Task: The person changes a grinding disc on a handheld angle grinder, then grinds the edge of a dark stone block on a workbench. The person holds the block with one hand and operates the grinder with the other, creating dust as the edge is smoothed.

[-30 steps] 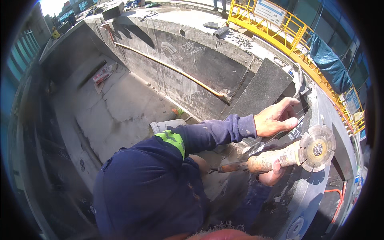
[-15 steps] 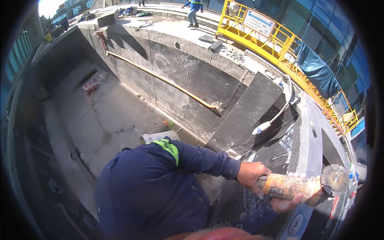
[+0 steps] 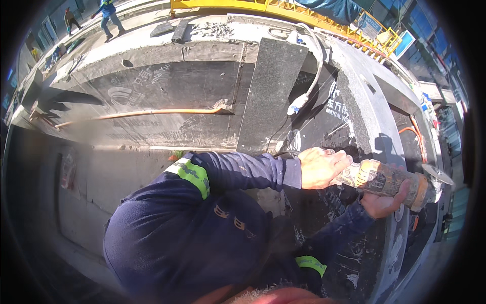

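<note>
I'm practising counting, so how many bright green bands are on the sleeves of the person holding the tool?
2: one band on the left sleeve, the other band on the right sleeve, lower in the picture. More may be hidden.

The left hand (image 3: 323,168) covers the rear end of the angle grinder (image 3: 374,177), whose body hides most fingers of the right hand (image 3: 378,203). A green and orange thing (image 3: 176,155), partly behind the sleeve (image 3: 243,169), is too small to tell. The upper edge crops a co-worker (image 3: 109,23) and a blue tarp (image 3: 331,9); a package (image 3: 68,169) is blurred.
</note>
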The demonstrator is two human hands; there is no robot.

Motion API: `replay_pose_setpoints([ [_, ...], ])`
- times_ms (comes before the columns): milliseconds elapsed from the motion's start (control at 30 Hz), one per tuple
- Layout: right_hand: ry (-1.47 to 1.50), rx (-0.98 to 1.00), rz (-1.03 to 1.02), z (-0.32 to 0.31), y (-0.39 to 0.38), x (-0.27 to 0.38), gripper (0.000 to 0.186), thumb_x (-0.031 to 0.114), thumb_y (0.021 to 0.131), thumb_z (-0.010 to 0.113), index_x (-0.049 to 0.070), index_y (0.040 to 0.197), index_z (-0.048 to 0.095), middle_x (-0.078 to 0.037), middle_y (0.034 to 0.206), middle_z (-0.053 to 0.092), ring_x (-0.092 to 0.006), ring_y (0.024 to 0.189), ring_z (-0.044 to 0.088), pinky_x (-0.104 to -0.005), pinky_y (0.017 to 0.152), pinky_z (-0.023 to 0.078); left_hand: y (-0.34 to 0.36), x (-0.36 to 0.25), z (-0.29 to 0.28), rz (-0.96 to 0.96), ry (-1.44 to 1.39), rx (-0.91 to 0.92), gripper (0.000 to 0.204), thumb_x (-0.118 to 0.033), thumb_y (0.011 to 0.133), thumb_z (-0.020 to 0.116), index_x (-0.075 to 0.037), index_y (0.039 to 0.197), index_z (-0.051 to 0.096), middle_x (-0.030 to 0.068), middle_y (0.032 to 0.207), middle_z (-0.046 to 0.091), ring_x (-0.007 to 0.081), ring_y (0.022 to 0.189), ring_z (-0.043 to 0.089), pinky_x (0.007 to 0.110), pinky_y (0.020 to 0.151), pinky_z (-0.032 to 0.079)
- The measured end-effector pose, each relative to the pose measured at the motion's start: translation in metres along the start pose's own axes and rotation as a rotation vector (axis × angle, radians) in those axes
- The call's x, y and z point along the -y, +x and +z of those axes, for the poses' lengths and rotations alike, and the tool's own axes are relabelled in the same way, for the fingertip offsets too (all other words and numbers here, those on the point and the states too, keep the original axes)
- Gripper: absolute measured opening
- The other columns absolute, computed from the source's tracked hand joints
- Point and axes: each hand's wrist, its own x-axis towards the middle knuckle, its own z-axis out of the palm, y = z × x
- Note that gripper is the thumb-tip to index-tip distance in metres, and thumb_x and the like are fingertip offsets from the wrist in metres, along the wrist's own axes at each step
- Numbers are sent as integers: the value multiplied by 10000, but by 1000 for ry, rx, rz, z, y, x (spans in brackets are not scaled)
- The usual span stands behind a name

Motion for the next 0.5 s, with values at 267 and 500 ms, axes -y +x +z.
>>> replay_pose_setpoints([
  [267, -274, -112, -163, 35, -48, -5, 583, 226, 856, 653, -77, 1300, 426, -204, 1145, 559, -310, 975, 604, -437, 840, 523, -18, 29, -3, -198, -667, 77, 395, -307, 892, 686, -10, 1134, 592, 134, 888, 652, 245, 774, 671, 349, 678, 524],
  [500, -413, -179, -171, 36, -80, -3, 581, 228, 869, 632, -56, 1325, 407, -201, 1137, 561, -299, 970, 607, -445, 840, 528, -28, 39, 0, -289, -979, 290, 563, -353, 883, 714, -36, 1277, 465, 72, 764, 609, 166, 683, 595, 333, 612, 467],
])
